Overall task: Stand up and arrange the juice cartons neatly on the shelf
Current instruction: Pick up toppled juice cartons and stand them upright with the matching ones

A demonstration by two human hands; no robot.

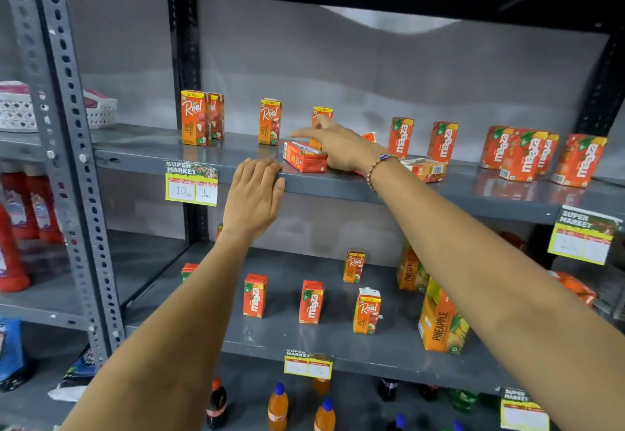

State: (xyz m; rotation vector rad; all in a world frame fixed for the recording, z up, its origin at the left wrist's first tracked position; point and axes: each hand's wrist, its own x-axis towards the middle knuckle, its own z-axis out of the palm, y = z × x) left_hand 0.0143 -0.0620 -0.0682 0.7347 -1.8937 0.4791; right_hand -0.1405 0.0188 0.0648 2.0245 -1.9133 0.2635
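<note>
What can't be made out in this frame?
Head view only:
- Carton behind the right hand: only its top shows; the hand covers the rest.
- Right fingers: whether they touch the lying carton cannot be told; the hand hides the contact.
- Price tag at right: print blurred, unreadable.
- Baskets far left: cut by the shelf post and frame edge.
- Bottles at the bottom: cut off by the frame.

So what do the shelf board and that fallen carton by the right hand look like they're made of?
Shelf board: looks like grey painted metal, smooth and slightly glossy, since cartons reflect faintly in it. Fallen carton: likely printed coated paperboard, with sharp folded edges and a slight sheen.
</note>
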